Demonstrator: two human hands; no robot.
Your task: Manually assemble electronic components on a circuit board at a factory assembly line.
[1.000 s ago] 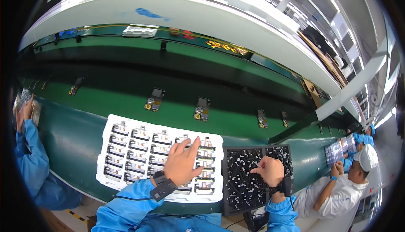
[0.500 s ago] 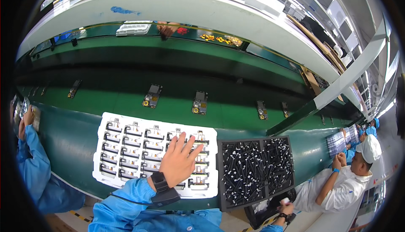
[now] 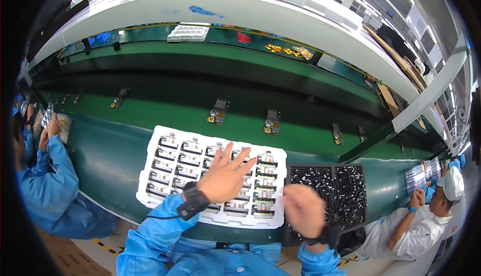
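Note:
My left hand [image 3: 225,176] lies over a white plastic tray [image 3: 145,188] with its fingers spread. The tray holds rows of small black-and-silver electronic parts [image 3: 161,165]. My right hand [image 3: 304,210] hovers at the tray's right edge, overlapping a black two-section bin beside it. Motion blurs its fingers, so whether it holds anything cannot be made out. The bin is full of loose small black parts with white ends [image 3: 345,191]. Both wrists wear black straps, and the left one has a box-shaped device [image 3: 194,201] with a cable.
Behind the trays, circuit boards [image 3: 218,111] lie spaced along a green conveyor line. A green post [image 3: 368,143] stands at the right, below a long white shelf [image 3: 280,13]. Workers sit at both sides, in blue [image 3: 55,175] at left and white [image 3: 401,231] at right.
My right hand has come up and left from below the black bin to the white tray's edge. The small white thing it held no longer shows. My view has shifted left.

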